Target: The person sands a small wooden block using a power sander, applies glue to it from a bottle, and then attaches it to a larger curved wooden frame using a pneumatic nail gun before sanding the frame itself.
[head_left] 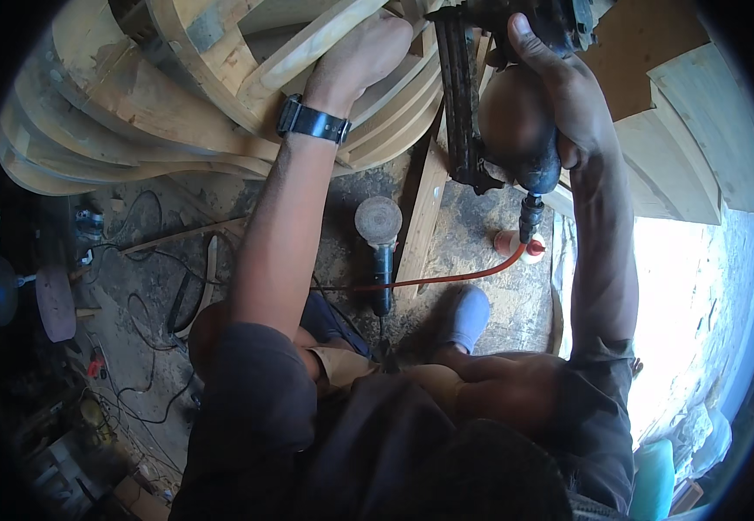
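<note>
One right hand (575, 97) gripping black nail gun (459, 100), left hand (366, 54) curled by pale wooden ribs (294, 62), hold unclear, red-white bottle (508, 242), contents hidden

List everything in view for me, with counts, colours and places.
Curved wooden ribs: several, tan, upper left
Long-bodied metal air tool: one, black, top centre-right
Disc-headed angle grinder: one, blackish-blue with pale disc, centre floor
Thin flexible hose: one, orange-red, crossing the grinder
Straight wooden plank: one, tan, beside the grinder
Small bottle: one, white and red, below the air tool
Flat wooden panels: several, pale, upper right
Round wheel: one, mauve, far left; clutter nearby too dark to count
Strapped wristwatch: one, black, left wrist
Rounded clog: one, blue, lower centre
Left fingers: bare, at the ribs
Right fingers: bare, around the air tool
</note>
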The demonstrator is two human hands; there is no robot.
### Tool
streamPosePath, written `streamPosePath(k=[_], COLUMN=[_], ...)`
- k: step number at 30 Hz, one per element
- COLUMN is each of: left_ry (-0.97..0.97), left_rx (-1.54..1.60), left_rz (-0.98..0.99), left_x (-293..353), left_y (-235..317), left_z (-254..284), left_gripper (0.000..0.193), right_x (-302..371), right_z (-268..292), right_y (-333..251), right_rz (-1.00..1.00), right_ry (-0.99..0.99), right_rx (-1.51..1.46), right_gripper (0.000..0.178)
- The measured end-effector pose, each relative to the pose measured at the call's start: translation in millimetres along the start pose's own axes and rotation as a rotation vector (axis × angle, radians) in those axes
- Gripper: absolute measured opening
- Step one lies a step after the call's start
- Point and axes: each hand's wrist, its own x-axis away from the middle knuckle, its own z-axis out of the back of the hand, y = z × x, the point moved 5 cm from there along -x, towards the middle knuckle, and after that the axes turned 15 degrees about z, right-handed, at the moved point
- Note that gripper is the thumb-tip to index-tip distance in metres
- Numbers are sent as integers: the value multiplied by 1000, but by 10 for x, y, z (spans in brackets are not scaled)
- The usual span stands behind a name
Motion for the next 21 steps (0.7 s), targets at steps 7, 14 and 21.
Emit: streamPosePath(k=[7,14,21], left_ry=[98,-8,29], left_rx=[-69,-35,-2], left_rz=[-13,137,79], left_x=[-51,30,119], left_y=[-244,20,74], left_z=[19,122,120], left_gripper=[50,46,52], right_x=[33,64,68], right_z=[-69,-120,-137], right_y=[-63,-92,-96], right_rz=[1,40,66], right_ry=[-38,-45,-72], right_rx=[78,111,126], right_gripper=[63,64,63])
